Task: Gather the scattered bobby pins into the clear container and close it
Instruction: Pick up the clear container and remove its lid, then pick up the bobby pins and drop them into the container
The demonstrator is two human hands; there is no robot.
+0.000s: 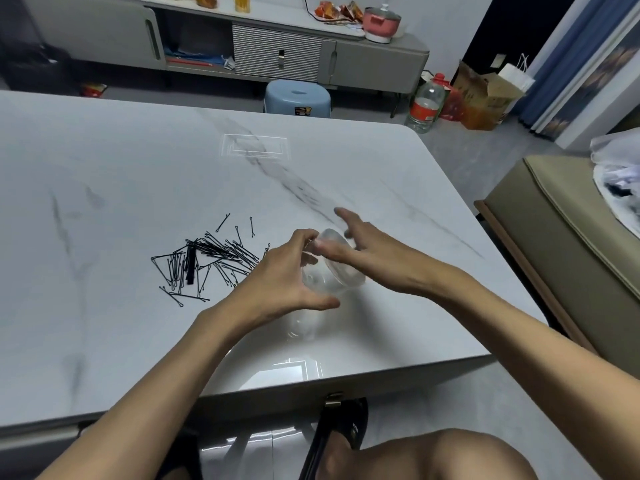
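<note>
Left grip (287, 271) grasps tilted clear container (341, 277) above counter (381, 161); right grip (362, 244) released, straight fingers (346, 216) at its rim; bobby pins (207, 261) scattered leftward

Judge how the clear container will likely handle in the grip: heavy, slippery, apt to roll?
The clear container shows no pins inside, the bobby pins lying on the table, so probably light. Its smooth glossy wall may slip in the left hand gripping it. Being round, it would likely roll if laid sideways.
</note>
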